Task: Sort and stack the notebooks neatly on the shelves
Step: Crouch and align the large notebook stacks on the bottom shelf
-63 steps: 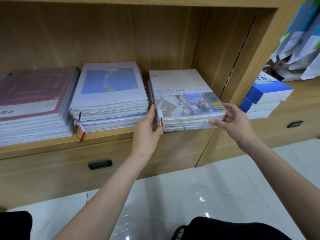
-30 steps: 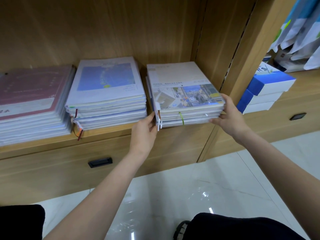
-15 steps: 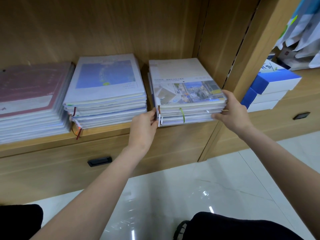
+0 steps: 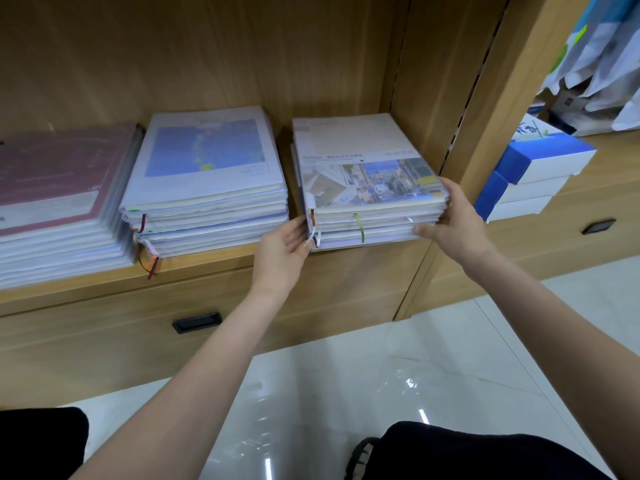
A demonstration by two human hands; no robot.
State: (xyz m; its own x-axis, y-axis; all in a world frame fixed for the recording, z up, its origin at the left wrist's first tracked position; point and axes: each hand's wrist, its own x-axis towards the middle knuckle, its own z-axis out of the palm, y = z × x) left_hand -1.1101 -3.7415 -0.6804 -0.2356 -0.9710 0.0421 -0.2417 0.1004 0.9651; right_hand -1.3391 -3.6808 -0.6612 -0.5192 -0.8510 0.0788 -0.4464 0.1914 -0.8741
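Two bare forearms are seen reaching up from the bottom of the frame over a glossy white tiled floor (image 4: 346, 382). At centre frame, the left hand (image 4: 281, 252) is laid with fingers straight against the left front corner of the right-hand stack of photo-covered notebooks (image 4: 367, 181), while the right hand (image 4: 453, 225) is curled round the stack's right front corner, thumb on the top cover. The stack is set on the light wooden shelf (image 4: 207, 261), close to the upright divider at right of centre. Just to its left, apart from it, a stack of blue-covered notebooks (image 4: 207, 174) is placed, and at the far left a stack of maroon-covered notebooks (image 4: 59, 188). Below the shelf a drawer with a black recessed handle (image 4: 196, 322) is visible. At the right edge, blue-and-white boxes (image 4: 533, 171) are piled.
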